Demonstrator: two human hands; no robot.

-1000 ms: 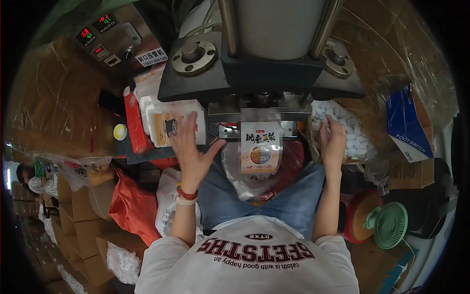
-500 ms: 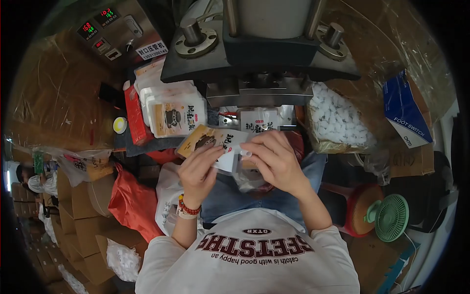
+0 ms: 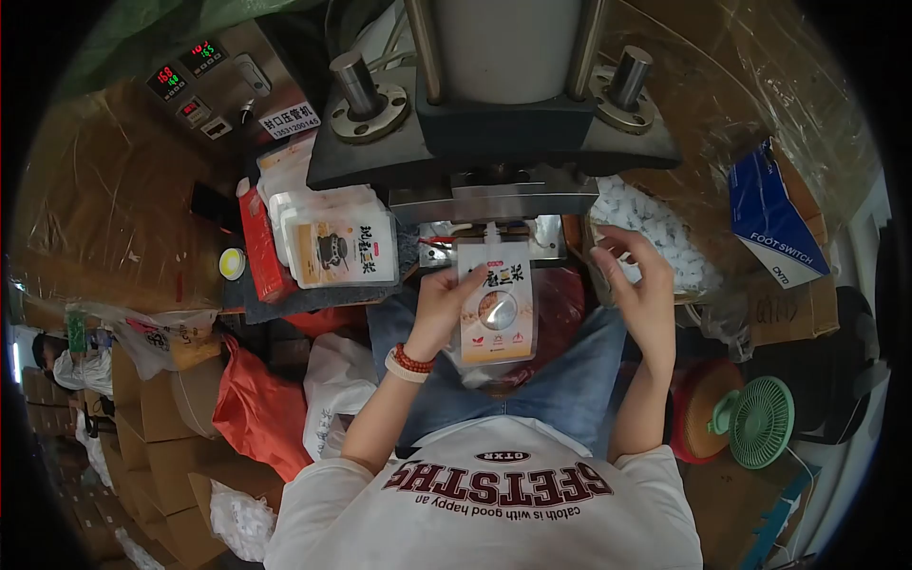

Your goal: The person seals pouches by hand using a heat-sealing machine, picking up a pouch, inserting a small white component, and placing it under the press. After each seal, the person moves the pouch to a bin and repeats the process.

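My left hand [image 3: 445,302] grips the left side of a printed pouch [image 3: 497,328], which is upright with a white spout at its top edge. The spout is at the metal plate [image 3: 546,237] below the press bar [image 3: 494,198]. My right hand [image 3: 641,285] is off the pouch, fingers apart and curved, at the near left edge of a box of small white spouts [image 3: 655,223]; nothing shows in it. To the left lies a stack of printed pouches [image 3: 337,247] on a dark cloth.
A red box [image 3: 264,242] and a yellow-and-white round item [image 3: 232,263] lie left of the stack. A control box [image 3: 223,85] stands at the upper left. On the right are a blue carton [image 3: 774,214] and a green fan [image 3: 761,422].
The pouch in my left hand has turned upright and moved to the press. My right hand has left the pouch and spout and moved right to the box of spouts.
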